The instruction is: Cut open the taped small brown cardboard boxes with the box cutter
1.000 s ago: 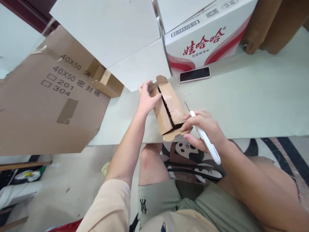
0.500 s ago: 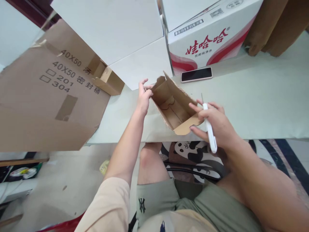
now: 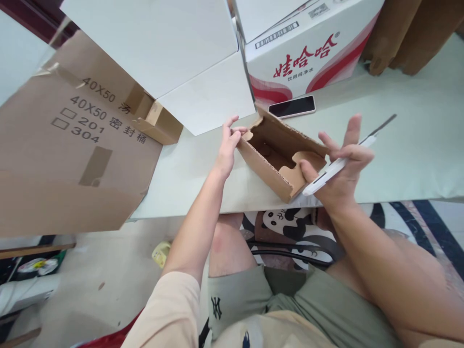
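Observation:
A small brown cardboard box [image 3: 266, 169] with its top open is tilted at the front edge of the table, its inside dark. My left hand [image 3: 230, 147] grips the box's far left corner, fingers at a small flap. My right hand [image 3: 342, 166] holds a white utility knife [image 3: 329, 174] between its fingers, the thin blade pointing up and right, away from the box. The right thumb touches the near right flap, which is folded inward over the opening.
Behind the box, a phone [image 3: 292, 107] lies before a white carton with red print [image 3: 300, 63]. White boxes [image 3: 210, 96] stand at the back, and a large brown carton [image 3: 79, 145] stands at the left with a small cardboard piece [image 3: 163, 123] beside it.
The box has shifted right and turned, and its near flap is now folded inward. My left hand moved right with it. The knife in my right hand has swung so its blade points right.

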`<state>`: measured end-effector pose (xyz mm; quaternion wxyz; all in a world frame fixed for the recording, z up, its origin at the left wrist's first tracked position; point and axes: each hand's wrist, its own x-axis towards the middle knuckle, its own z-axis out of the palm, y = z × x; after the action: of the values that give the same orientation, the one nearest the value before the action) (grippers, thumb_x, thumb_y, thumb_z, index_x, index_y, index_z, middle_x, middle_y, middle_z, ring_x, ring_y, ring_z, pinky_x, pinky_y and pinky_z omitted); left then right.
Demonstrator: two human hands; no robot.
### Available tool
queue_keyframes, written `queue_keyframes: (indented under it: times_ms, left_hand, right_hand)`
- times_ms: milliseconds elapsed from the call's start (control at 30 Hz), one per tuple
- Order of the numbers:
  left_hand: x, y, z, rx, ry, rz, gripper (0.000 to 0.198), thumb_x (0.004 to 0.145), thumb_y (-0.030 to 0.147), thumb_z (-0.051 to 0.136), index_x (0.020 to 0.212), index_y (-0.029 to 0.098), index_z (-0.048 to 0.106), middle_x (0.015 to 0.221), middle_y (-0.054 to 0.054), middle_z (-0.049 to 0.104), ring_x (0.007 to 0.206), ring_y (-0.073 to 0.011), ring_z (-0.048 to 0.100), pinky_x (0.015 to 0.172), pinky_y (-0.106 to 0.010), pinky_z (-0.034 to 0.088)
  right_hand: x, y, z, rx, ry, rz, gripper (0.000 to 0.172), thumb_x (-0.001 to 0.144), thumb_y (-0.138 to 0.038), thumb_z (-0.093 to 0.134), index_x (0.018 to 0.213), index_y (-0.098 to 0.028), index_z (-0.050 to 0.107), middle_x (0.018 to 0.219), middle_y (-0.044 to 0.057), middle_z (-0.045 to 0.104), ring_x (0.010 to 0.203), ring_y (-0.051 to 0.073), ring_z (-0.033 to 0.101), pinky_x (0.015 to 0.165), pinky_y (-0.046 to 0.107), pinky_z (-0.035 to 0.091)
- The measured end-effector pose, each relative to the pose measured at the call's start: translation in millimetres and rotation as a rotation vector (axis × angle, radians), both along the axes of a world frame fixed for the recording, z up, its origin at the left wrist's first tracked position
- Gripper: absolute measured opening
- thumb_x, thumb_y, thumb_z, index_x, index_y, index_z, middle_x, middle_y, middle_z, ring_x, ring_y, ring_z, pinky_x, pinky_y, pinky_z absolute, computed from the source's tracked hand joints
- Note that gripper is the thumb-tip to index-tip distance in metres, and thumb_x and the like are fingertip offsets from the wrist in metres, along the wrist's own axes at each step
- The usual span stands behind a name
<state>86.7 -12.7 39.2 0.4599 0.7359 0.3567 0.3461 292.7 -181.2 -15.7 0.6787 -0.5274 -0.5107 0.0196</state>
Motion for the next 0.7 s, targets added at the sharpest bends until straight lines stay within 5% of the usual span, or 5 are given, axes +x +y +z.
queue_keyframes:
  times_ms: [167,300,500,700]
  left_hand:
    - [18,-2,-12.3,0.338,0.135,-0.086,0.071,0.093,0.075,0.049,0.152,0.039,0.036,0.164,-0.006,0.039,0.159,-0.0298,0.028,0.130,-0.048,0.024]
    - [35,-7,-14.1,0.475,0.347,-0.120,0.067,0.097,0.073,0.043,0.149,0.031,0.050,0.167,-0.011,0.039,0.159,-0.0299,0.030,0.132,-0.050,0.020]
    - [35,-5,-10.7,0.477,0.572,-0.153,0.059,0.100,0.066,0.040,0.139,0.029,0.065,0.161,-0.011,0.051,0.155,-0.0288,0.040,0.134,-0.054,0.015]
    - [-23,-23,-26.2,0.376,0.392,-0.009,0.073,0.095,0.077,0.041,0.145,0.027,0.057,0.168,-0.013,0.041,0.162,-0.0290,0.027,0.135,-0.051,0.013]
  right_hand:
    - [-1,-5,1.5,-0.028,0.030,0.161,0.039,0.085,-0.040,0.077,0.102,-0.032,0.043,0.120,0.007,0.078,0.118,0.032,0.073,0.101,0.059,0.058]
    - [-2,-7,1.3,-0.024,-0.006,0.230,0.029,0.089,-0.049,0.070,0.094,-0.030,0.049,0.093,0.004,0.081,0.103,0.031,0.078,0.101,0.059,0.057]
    - [1,-7,4.9,-0.038,0.141,0.065,0.020,0.093,-0.039,0.063,0.100,-0.030,0.047,0.108,0.005,0.077,0.109,0.029,0.076,0.096,0.053,0.058]
    - [15,0,-2.3,-0.391,0.414,0.064,0.023,0.087,-0.034,0.065,0.098,-0.029,0.045,0.101,0.004,0.071,0.111,0.028,0.074,0.097,0.050,0.054]
